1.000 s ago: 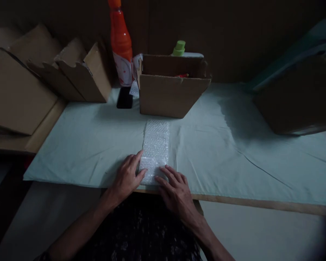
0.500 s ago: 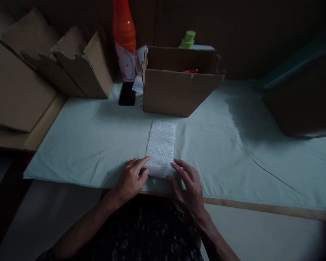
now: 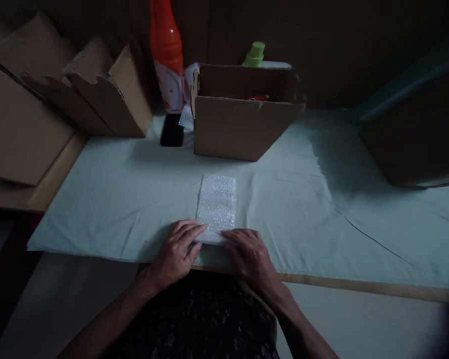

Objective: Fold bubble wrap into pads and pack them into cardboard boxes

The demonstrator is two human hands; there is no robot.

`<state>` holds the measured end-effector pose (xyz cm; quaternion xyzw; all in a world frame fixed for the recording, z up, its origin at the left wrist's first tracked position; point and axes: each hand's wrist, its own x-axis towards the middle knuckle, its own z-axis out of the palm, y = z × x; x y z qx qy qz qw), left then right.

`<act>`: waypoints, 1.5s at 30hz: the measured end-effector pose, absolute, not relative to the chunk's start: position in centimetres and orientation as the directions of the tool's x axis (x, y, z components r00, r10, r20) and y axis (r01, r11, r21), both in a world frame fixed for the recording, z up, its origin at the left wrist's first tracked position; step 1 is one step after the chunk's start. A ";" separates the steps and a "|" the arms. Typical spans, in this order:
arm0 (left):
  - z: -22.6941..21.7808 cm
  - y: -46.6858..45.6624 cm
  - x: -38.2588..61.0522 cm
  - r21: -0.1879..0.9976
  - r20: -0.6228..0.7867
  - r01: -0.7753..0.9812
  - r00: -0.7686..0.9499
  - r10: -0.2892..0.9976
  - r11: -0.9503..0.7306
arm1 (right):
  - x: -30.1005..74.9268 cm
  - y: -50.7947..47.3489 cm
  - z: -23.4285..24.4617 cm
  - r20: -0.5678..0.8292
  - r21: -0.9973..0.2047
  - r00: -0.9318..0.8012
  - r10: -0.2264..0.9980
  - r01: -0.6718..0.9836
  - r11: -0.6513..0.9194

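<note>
A white strip of bubble wrap (image 3: 217,202) lies on the pale green cloth (image 3: 322,209) in front of me, its near end thickened as if rolled or folded over. My left hand (image 3: 177,248) grips that near end from the left, fingers together and curled over it. My right hand (image 3: 249,252) grips the same end from the right, fingers bent onto it. Both hands sit close to the table's front edge. What the wrap may enclose is hidden.
An open cardboard box (image 3: 239,127) stands just beyond the wrap, a green-capped bottle (image 3: 255,52) behind it. An orange bottle (image 3: 166,50) and a black phone (image 3: 172,130) are left of it. Folded cartons (image 3: 108,99) pile at the left; another box (image 3: 419,139) sits at the right.
The flat part of the bubble wrap has become shorter, its near end drawn up and over away from me. Both hands shifted forward with it and closed onto the near end.
</note>
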<state>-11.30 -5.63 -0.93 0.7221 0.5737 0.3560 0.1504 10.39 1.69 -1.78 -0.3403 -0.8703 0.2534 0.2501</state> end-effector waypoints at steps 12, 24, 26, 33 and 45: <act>-2.5 -1.5 -11.0 0.566 0.352 0.815 -0.102 0.930 -0.125 | 9.8 2.8 -1.9 0.362 -0.319 -0.651 0.667 0.586 0.745; -1.3 -3.9 -11.5 0.672 0.264 0.722 -0.027 0.964 -0.164 | 11.2 2.6 -1.1 0.332 -0.588 -0.546 0.769 0.517 0.622; -1.7 -3.0 -11.3 0.624 0.283 0.768 -0.054 0.958 -0.141 | 11.1 2.3 -1.3 0.428 -0.490 -0.513 0.744 0.560 0.668; -2.1 -2.6 -11.0 0.685 0.236 0.729 -0.220 0.947 -0.002 | 9.0 2.9 -2.0 0.369 -0.329 -0.658 0.656 0.568 0.755; -0.2 -3.6 -8.3 0.860 -0.312 -0.472 -0.187 0.932 0.193 | 8.8 1.2 -0.5 0.012 -0.880 -0.478 0.878 0.412 0.236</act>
